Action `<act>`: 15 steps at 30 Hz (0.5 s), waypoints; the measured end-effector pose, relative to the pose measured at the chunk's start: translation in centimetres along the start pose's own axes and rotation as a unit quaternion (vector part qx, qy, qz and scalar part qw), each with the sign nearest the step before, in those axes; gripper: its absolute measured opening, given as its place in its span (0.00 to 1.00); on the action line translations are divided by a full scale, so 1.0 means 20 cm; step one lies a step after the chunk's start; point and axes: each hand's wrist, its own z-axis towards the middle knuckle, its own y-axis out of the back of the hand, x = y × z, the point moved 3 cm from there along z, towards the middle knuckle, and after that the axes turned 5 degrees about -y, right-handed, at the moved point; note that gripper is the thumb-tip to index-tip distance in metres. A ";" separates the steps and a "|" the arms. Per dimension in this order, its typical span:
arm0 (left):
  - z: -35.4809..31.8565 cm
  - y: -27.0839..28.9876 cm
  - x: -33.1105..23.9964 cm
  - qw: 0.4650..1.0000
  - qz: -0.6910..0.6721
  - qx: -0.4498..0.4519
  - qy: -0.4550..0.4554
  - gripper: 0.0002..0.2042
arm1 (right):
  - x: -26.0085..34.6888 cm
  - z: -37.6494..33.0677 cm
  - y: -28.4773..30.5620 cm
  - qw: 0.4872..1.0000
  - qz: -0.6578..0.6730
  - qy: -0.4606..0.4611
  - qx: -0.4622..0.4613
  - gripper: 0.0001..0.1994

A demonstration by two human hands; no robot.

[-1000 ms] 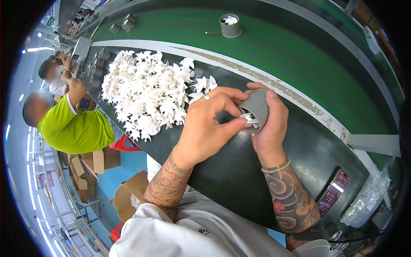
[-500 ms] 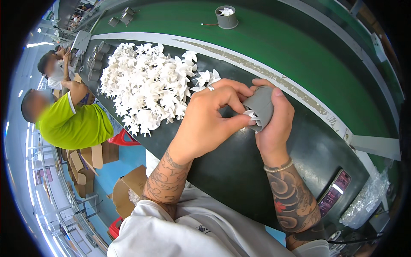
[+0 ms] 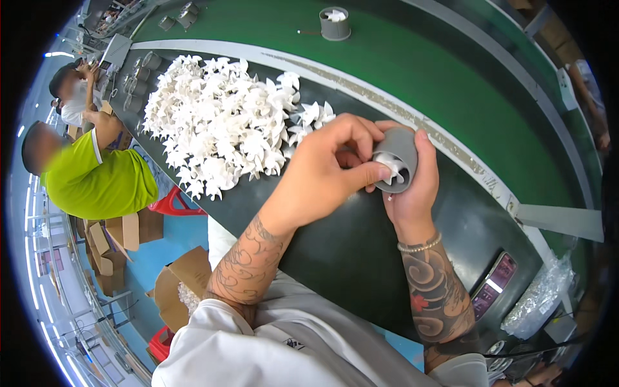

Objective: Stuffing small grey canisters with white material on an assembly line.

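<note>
My right hand point(image 3: 423, 184) wraps round a short grey cylindrical housing point(image 3: 406, 143) and holds it tilted, its open end turned toward me. Inside that opening sits a white bladed impeller point(image 3: 392, 174). The thumb and fingers of my left hand point(image 3: 322, 171) are closed on the impeller at the housing's rim. To the left of my hands lies a large heap of loose white impellers point(image 3: 216, 122) on the dark table point(image 3: 342, 264). A few more impellers point(image 3: 314, 116) lie beside the heap, close to my left hand.
Beyond the table's pale edge, a green conveyor belt point(image 3: 412, 71) carries another grey housing point(image 3: 334, 26) with white inside. More grey housings point(image 3: 135, 87) stand past the heap. A phone point(image 3: 495, 284) and a bubble-wrap bundle point(image 3: 540, 300) lie at right. Co-workers sit at left.
The grey housing has turned so that its open end faces me more, showing the impeller inside. My left thumb has shifted slightly right with it. The view has shifted a little.
</note>
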 end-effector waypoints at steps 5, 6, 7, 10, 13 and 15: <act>0.01 -0.04 -0.07 0.985 0.167 -0.002 -0.043 0.17 | -0.02 0.05 0.00 0.998 -0.015 0.034 -0.042 0.30; 0.02 -0.05 -0.09 0.969 0.235 0.010 -0.079 0.20 | -0.01 0.06 0.00 0.999 -0.004 0.048 -0.019 0.30; 0.02 -0.06 -0.12 0.959 0.257 0.022 -0.118 0.24 | -0.01 0.04 0.00 0.999 0.006 0.036 -0.027 0.30; 0.04 -0.09 -0.16 0.926 0.330 0.089 -0.159 0.32 | -0.02 0.03 0.02 0.997 0.071 -0.040 0.004 0.30; 0.12 -0.13 -0.19 0.902 0.372 0.112 -0.190 0.33 | -0.03 0.05 0.04 0.995 0.099 0.004 -0.023 0.31; 0.23 -0.17 -0.20 0.896 0.369 0.101 -0.226 0.30 | -0.04 0.08 0.05 0.972 0.235 0.002 0.015 0.30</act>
